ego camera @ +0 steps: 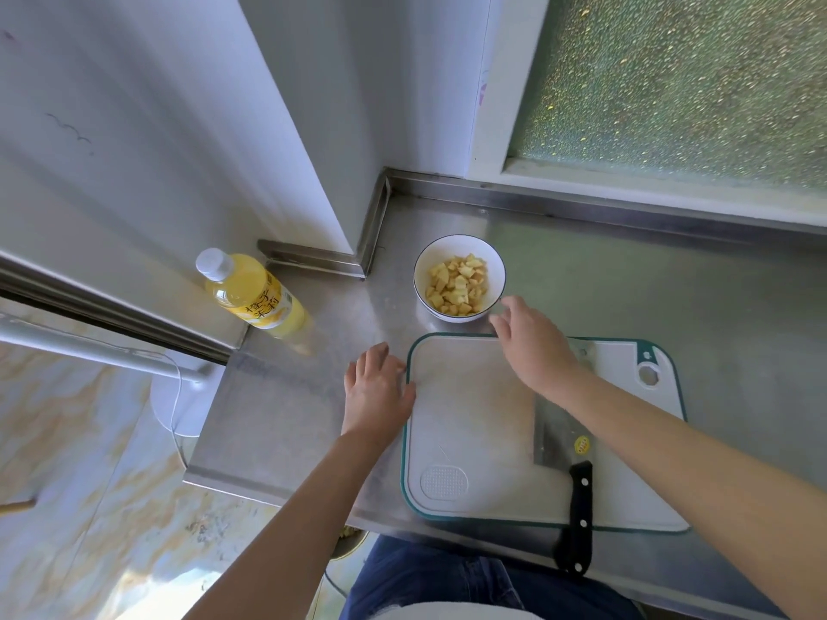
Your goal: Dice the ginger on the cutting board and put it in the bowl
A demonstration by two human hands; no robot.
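Diced yellow ginger (457, 286) fills the white bowl (423, 266), which stands on the steel counter just beyond the cutting board (465, 422). No ginger lies on the white, teal-edged board. A cleaver (564, 445) with a black handle lies flat on the board's right half, handle over the counter's front edge. My left hand (375, 391) rests flat on the counter at the board's left edge, thumb touching the rim. My right hand (534, 340) hovers with relaxed fingers over the board's far edge, next to the bowl, holding nothing.
A bottle of yellow juice (250, 293) stands at the counter's left rear by the wall corner. A frosted window (671, 91) runs behind the counter (716, 297). A white lamp stand (179, 396) sits on the tiled floor to the left.
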